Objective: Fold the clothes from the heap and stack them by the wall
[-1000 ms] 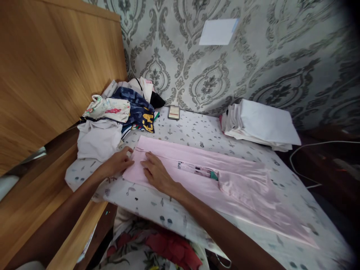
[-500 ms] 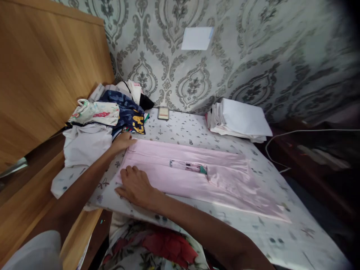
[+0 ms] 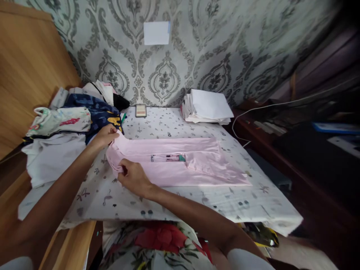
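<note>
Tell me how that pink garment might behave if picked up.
The pink garment is probably floppy: its held end bends between the left hand and right hand. Its wrinkles suggest light cloth. The folds may slip open, as nothing visible fastens them.

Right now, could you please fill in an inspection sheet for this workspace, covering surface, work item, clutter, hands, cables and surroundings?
Surface: white patterned cover, visible around the work.
Work item: pink garment, sides folded inward, a printed strip showing between them; left end raised.
Clutter: mixed clothes pile at left; stack of white cloth at back right; small framed rectangle near the wall.
Hands: left hand grips the raised end's far corner; right hand grips its near side.
Cables: one pale cable, at right.
Surroundings: patterned wall behind; wooden panel at left.
</note>
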{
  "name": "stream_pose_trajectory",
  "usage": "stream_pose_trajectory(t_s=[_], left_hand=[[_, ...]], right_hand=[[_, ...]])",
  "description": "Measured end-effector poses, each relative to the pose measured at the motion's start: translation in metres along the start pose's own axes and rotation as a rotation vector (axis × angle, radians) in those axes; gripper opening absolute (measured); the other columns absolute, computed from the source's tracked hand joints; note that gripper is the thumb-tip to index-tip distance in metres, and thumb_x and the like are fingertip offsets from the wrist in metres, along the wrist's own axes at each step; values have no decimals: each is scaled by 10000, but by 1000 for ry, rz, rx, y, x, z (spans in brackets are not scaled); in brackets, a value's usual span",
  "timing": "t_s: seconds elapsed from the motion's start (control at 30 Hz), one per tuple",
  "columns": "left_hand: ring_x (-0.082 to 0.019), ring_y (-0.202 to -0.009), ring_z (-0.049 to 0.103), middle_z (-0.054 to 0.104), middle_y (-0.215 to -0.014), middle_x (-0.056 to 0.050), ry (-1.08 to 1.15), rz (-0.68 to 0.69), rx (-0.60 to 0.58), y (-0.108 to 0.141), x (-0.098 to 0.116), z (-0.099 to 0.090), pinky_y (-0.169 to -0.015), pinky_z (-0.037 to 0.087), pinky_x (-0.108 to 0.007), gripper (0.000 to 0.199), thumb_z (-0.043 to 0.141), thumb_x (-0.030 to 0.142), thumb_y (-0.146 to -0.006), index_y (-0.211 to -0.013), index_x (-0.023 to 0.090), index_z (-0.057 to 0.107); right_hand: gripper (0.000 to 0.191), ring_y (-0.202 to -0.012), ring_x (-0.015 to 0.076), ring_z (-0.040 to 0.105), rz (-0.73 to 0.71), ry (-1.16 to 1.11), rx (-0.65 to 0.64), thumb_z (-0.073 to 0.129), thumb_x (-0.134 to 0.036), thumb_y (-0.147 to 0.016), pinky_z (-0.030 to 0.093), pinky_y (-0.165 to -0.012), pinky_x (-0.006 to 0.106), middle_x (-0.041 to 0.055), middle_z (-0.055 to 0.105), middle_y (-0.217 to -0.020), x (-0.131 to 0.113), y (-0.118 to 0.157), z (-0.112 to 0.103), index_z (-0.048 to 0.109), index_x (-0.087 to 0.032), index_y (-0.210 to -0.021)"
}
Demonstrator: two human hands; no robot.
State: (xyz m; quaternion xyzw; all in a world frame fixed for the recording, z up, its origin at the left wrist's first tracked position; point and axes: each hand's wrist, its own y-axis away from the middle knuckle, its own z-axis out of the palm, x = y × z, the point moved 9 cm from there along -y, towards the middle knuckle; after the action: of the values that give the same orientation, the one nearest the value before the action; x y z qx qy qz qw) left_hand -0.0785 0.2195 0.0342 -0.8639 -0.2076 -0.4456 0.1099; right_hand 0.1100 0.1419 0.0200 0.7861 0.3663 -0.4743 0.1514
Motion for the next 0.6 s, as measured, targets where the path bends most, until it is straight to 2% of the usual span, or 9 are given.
stream_pose_trajectory(t_s=[0.07,0.13,0.23,0.3,0.37,0.47,0.53,0.6], left_hand=[[-102,-471,463,506,-622,76,66,41,-30,-1,28,17,-448,319,-193,258,644,204,-632,-862,207,525],[-87,-426,442,490,-607,93,117,79,-102,-1,56,44,-423,310,-179,302,644,188,-681,-956,215,523],[-69,-388,442,468,-582,112,159,125,-224,3,92,94,-417,334,-160,376,619,162,-739,-1095,229,521],[-67,-386,481,487,-588,110,175,131,-297,6,106,130,-426,364,-155,431,603,144,-750,-1164,233,521],[-74,-394,519,510,-588,100,180,112,-357,9,111,166,-435,392,-160,419,608,147,-752,-1160,220,546],[-85,-400,538,522,-558,76,162,74,-419,11,108,209,-437,418,-174,249,637,179,-751,-998,179,613],[-94,-407,545,526,-542,59,141,71,-440,11,105,227,-438,433,-186,126,644,192,-751,-871,163,624],[-104,-412,553,538,-541,46,124,81,-446,9,104,236,-439,448,-201,66,639,192,-751,-804,158,619]], right_hand=[[79,-603,111,478,23,-219,73,525,-151,-729,379,-584,214,-64,507,-650,10,13,-22,538,-214,-775],[67,-593,104,472,36,-417,113,516,-188,-721,394,-564,205,-65,494,-660,20,28,-42,540,-212,-779],[84,-600,114,504,76,-585,161,542,-252,-715,467,-579,225,-51,512,-684,39,53,-73,569,-211,-783],[92,-622,125,524,124,-617,217,571,-285,-711,514,-606,249,-38,534,-703,57,70,-92,589,-211,-764],[107,-626,131,534,192,-622,267,601,-304,-702,537,-608,267,-30,552,-707,79,86,-106,606,-207,-747],[123,-601,131,548,308,-636,303,629,-309,-685,544,-591,279,-32,553,-673,108,105,-116,618,-196,-733],[123,-589,129,552,360,-677,309,633,-298,-670,548,-585,280,-38,547,-657,120,113,-117,621,-192,-730],[124,-600,128,562,381,-729,312,627,-285,-659,556,-595,280,-38,563,-673,123,116,-118,628,-192,-741]])
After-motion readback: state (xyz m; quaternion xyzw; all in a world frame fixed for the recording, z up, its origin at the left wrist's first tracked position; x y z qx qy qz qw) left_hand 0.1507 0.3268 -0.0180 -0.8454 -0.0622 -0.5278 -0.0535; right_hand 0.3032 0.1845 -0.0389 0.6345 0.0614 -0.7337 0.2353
